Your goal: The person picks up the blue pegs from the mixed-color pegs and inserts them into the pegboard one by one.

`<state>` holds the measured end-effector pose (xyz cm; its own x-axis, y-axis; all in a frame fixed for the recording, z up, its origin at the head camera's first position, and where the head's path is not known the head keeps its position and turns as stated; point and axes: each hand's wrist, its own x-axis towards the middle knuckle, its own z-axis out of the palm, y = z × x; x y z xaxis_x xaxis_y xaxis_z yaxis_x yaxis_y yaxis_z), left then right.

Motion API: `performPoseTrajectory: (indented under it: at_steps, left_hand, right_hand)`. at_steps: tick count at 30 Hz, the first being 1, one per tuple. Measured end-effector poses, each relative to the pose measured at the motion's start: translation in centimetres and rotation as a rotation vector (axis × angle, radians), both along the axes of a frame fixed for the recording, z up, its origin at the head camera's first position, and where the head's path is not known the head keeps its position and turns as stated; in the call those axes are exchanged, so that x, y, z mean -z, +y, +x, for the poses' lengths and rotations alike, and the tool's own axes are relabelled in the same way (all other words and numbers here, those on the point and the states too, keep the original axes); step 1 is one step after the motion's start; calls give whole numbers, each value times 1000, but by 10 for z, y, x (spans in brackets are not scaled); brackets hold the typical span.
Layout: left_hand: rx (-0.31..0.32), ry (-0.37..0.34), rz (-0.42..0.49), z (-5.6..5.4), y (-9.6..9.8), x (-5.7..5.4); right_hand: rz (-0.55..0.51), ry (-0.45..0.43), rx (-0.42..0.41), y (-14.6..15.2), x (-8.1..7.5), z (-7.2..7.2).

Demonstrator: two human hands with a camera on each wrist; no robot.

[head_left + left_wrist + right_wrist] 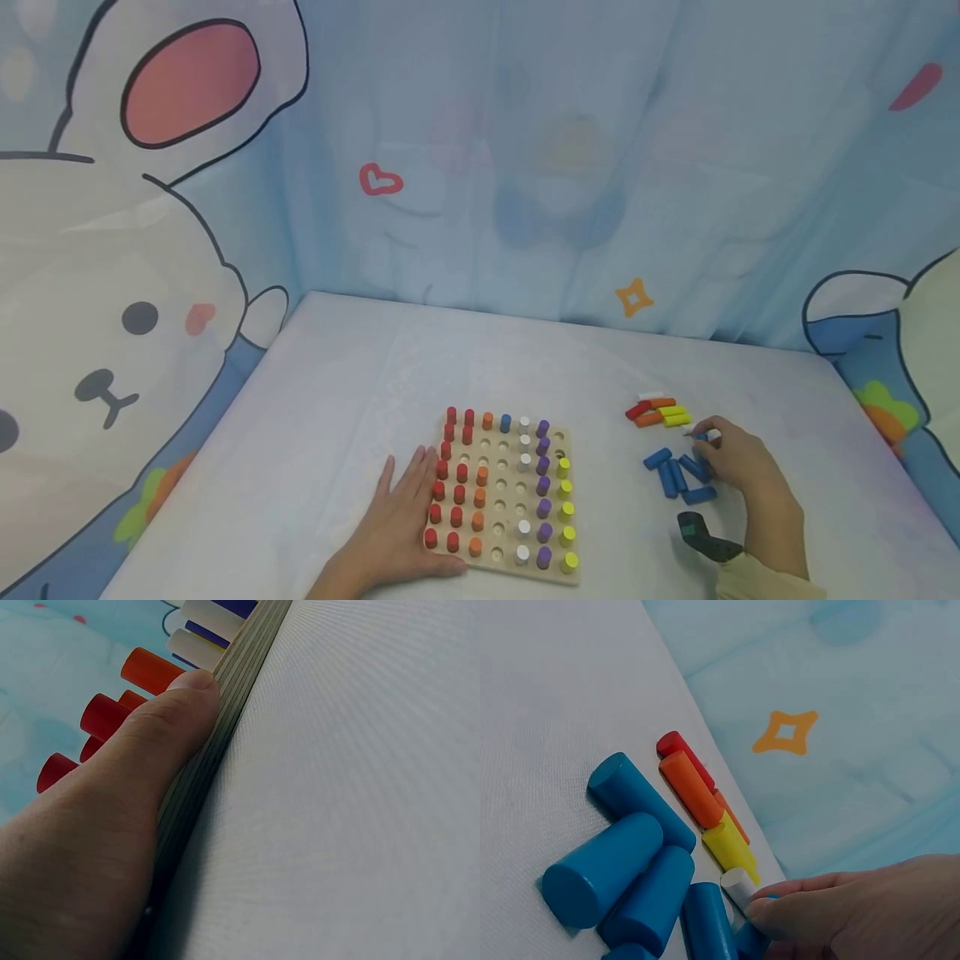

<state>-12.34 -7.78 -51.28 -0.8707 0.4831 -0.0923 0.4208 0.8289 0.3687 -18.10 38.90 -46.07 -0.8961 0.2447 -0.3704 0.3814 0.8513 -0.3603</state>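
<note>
A wooden pegboard (pixel 551 577) stands on the white table, with rows of red, orange, blue, white, purple and yellow pegs upright in it and several bare holes. My left hand (pixel 401 521) lies along its left side, fingers straight, and the thumb presses the front edge. In the left wrist view that thumb (pixel 180 712) sits beside an orange peg (pixel 150 671). My right hand (pixel 738 457) is at the loose pegs on the right, pinching a white peg (pixel 739 886) between thumb and fingertips. A blue peg (pixel 751 941) lies right under the thumb, partly hidden.
Several loose blue pegs (pixel 668 479) lie in front of the right hand. Behind them is a small group of red, orange, white and yellow pegs (pixel 673 411). A dark strap piece (pixel 705 540) is at the right wrist. A printed curtain (pixel 450 250) hangs behind the table.
</note>
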Motion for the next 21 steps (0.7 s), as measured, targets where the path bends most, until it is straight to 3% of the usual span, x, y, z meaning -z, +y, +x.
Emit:
performPoseTrajectory:
  at_steps: [12, 21]
  left_hand:
    - [3, 21, 6, 1, -1, -1]
    - [3, 24, 0, -1, -1, 2]
  right_hand:
    - [10, -33, -92, 7, -1, 2]
    - [39, -8, -128, 6, -5, 3]
